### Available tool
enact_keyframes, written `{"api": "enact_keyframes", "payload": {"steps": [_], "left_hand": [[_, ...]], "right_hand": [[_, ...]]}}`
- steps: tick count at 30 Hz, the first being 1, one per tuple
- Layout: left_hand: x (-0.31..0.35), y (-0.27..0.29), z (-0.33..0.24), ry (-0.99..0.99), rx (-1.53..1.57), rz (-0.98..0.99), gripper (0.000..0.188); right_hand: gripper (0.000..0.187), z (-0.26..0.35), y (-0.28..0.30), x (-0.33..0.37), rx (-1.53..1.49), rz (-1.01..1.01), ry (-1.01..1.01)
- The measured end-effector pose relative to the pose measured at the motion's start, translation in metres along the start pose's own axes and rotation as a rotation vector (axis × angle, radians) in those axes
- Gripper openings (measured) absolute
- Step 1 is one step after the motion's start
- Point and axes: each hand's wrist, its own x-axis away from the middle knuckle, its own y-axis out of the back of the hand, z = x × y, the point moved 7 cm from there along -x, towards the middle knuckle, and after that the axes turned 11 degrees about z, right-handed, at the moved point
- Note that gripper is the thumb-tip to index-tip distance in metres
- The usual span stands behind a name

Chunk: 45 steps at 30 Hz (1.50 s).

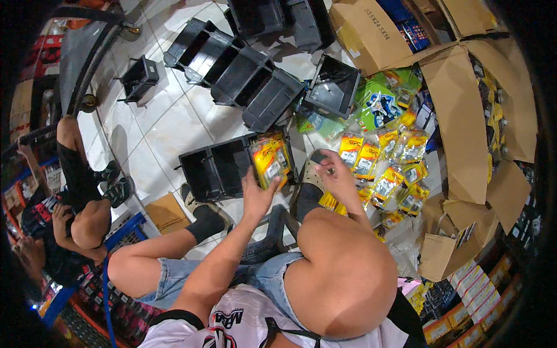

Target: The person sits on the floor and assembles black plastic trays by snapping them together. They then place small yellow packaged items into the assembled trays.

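My left hand [257,196] is closed on a clear plastic packet [268,163] with a yellow and red label. It is held over the right end of a black plastic bin [200,174], where more yellow packets [282,152] stand behind it. My right hand [338,178] is just right of the bin, beside my shoe. Its fingers are bent and a little apart, with nothing visible between them. To its right, a loose pile of similar yellow packets [387,184] lies on the floor.
Several joined black bins [238,72] stand ahead, with a single bin [332,87] beside them and a small one [139,78] further left. Green packets [377,104] lie beyond the pile. Open cardboard boxes [455,122] line the right. Another person [81,220] sits at left, near a wheeled cart [87,58].
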Motion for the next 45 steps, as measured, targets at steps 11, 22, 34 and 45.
{"api": "enact_keyframes", "payload": {"steps": [11, 22, 34, 45], "left_hand": [[-0.039, -0.068, -0.028, -0.432, -0.64, 0.146, 0.081], [-0.077, -0.092, 0.007, -0.315, -0.778, 0.078, 0.08], [-0.031, -0.05, -0.012, -0.549, -0.622, 0.136, 0.075], [-0.006, -0.043, -0.004, -0.468, -0.532, 0.108, 0.074]], "right_hand": [[0.037, -0.154, 0.079, 0.063, 0.364, -0.561, -0.308], [0.045, -0.262, 0.135, 0.072, -0.102, -0.77, -0.49], [0.05, -0.26, 0.151, 0.04, 0.361, -0.77, -0.5], [0.068, -0.222, 0.135, 0.04, 0.31, -0.692, -0.543]]}}
